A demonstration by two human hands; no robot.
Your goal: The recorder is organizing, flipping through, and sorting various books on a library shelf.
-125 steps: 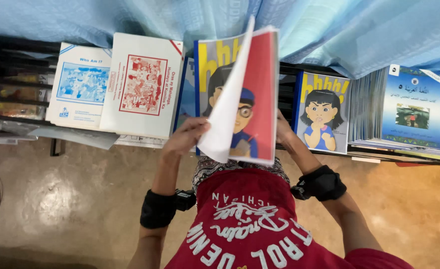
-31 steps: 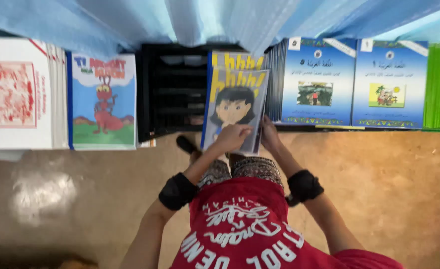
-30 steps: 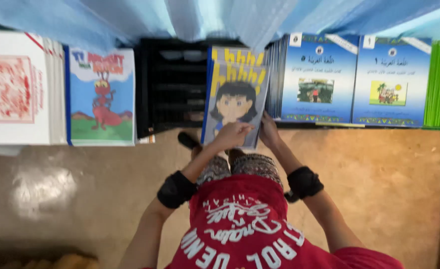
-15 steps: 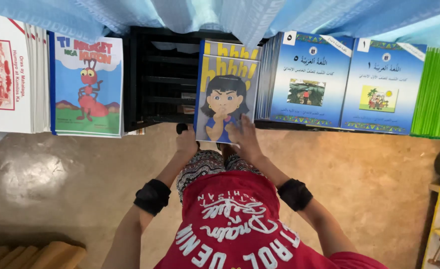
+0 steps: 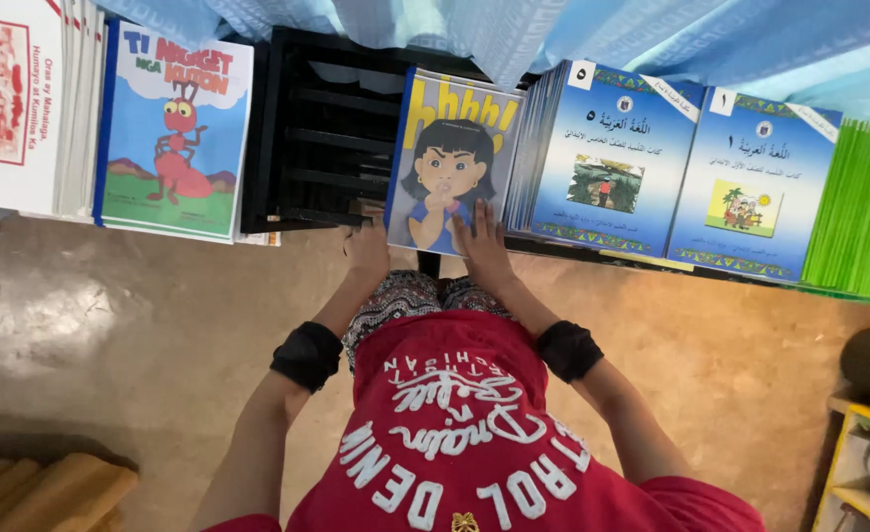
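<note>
A bookshop or school book store, seen from above.

Stacks of children's picture books and blue schoolbooks are laid out face-up, many copies to a pile, on a black rack, with a stack of green books at the far right. Blue sheeting is hung behind the display, and a bare, worn concrete floor is seen below.

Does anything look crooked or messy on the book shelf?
Yes, a little. The book with the cartoon girl leans askew on the black rack, while the blue books beside it lie straight. Both hands, left and right, rest at its bottom edge. Nothing looks torn or spilled.
</note>
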